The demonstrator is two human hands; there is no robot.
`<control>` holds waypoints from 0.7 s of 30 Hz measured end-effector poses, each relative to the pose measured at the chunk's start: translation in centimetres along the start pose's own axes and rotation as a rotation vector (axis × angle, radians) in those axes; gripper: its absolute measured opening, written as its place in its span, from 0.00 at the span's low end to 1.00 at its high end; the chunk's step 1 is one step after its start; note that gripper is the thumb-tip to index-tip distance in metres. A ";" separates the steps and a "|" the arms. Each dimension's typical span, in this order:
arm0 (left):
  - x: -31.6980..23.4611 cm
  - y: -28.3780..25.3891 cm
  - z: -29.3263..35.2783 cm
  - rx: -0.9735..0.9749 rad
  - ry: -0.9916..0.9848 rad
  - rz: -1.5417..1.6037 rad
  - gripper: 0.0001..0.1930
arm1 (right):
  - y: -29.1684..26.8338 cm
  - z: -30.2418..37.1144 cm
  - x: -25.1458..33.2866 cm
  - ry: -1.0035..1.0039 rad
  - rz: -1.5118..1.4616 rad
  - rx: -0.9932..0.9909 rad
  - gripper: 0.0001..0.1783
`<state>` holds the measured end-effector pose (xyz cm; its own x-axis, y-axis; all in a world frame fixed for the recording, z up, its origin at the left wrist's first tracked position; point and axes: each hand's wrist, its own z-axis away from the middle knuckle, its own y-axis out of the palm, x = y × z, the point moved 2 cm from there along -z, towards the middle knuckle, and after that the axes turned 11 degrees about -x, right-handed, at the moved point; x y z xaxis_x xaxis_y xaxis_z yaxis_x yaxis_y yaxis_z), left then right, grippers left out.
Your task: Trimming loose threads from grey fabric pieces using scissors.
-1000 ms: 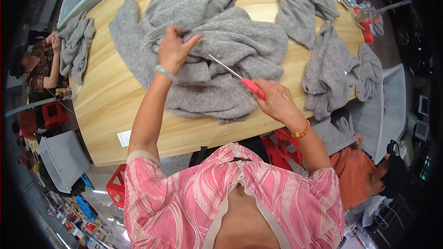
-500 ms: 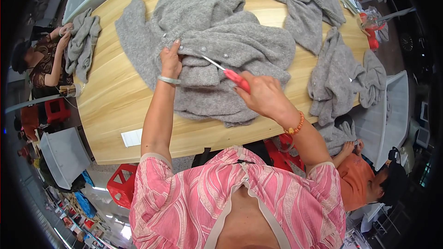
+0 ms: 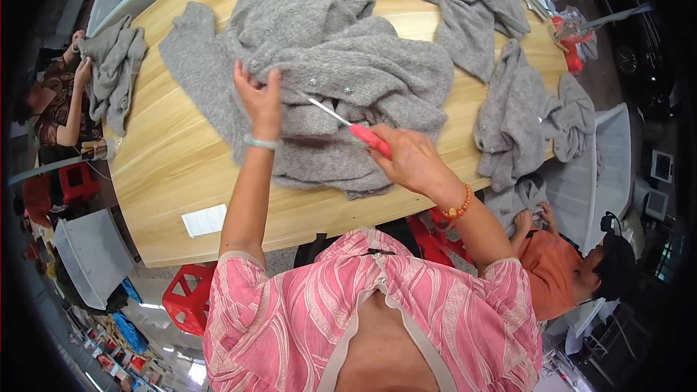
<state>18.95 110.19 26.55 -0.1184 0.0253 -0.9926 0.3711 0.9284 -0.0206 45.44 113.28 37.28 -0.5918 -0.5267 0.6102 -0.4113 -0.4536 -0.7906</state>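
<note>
Grey knit garment (image 3: 392, 65) beneath left hand (image 3: 259, 101)

A garment workshop, by the look of it: heaps of grey knitwear (image 3: 370, 62) on a broad table (image 3: 160, 203), a co-worker in orange (image 3: 552, 272) handling more at near right, a large plastic bin (image 3: 613, 174) alongside.
</note>
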 end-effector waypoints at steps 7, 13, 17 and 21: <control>-1.6 3.8 5.4 0.549 0.888 -0.825 0.28 | -2.1 4.2 -3.3 0.096 0.106 -0.132 0.13; 1.2 3.9 5.0 0.629 0.802 -0.763 0.08 | -2.2 5.8 -4.1 0.247 0.291 -0.024 0.15; 1.7 4.0 5.2 0.567 0.794 -0.602 0.05 | -1.5 4.0 -2.1 0.138 0.162 0.019 0.15; 1.6 3.2 5.7 0.620 0.768 -0.490 0.07 | -1.5 3.8 -1.8 0.190 0.181 0.005 0.15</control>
<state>25.17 111.05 24.23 -0.8402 0.1288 -0.5267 0.5002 0.5589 -0.6614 49.78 112.24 37.57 -0.7750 -0.4554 0.4382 -0.2842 -0.3682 -0.8853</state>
